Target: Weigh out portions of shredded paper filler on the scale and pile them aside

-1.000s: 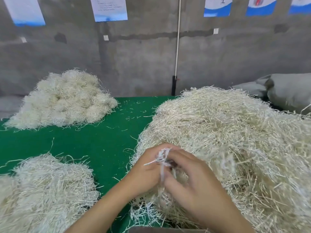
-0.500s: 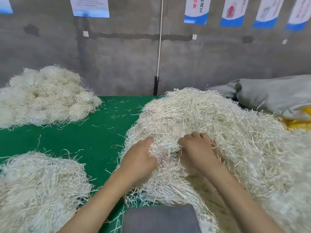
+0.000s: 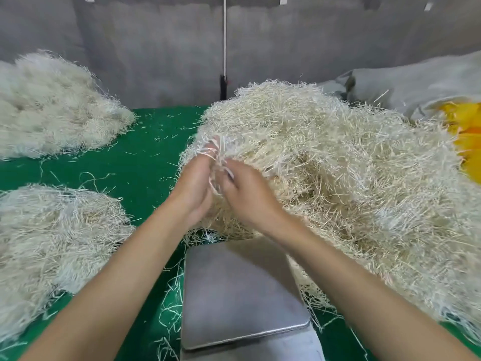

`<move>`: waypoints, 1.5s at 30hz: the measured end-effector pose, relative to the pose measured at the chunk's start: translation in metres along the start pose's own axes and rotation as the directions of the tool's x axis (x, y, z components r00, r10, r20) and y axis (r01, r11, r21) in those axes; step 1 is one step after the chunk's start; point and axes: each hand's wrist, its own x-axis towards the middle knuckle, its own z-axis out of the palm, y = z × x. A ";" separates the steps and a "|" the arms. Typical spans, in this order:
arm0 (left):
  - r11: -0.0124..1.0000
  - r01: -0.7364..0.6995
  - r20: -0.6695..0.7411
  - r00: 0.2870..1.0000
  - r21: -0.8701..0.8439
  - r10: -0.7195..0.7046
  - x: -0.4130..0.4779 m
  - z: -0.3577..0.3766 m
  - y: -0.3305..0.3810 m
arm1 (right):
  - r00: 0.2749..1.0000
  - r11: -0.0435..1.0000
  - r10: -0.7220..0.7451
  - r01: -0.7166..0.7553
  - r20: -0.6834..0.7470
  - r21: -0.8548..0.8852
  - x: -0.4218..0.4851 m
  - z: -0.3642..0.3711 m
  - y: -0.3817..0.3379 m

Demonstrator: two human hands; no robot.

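Steel scale (image 3: 234, 295) on green table (image 3: 145, 152); two smaller piles (image 3: 52, 230) lie to its left. Beyond it, left hand (image 3: 194, 183) and right hand (image 3: 247, 196) clutch strands of the tangled, strawlike heap (image 3: 338, 165).

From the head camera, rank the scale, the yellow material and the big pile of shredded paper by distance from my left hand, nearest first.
1. Big pile: straight ahead, left hand touching its near edge.
2. Scale: just below, toward the body.
3. Yellow material: far right, behind the pile.
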 end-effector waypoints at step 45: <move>0.682 -0.055 -0.153 0.958 0.729 0.241 -0.001 -0.064 0.038 | 0.974 0.958 0.135 -0.082 0.180 -0.274 0.040 -0.037 0.097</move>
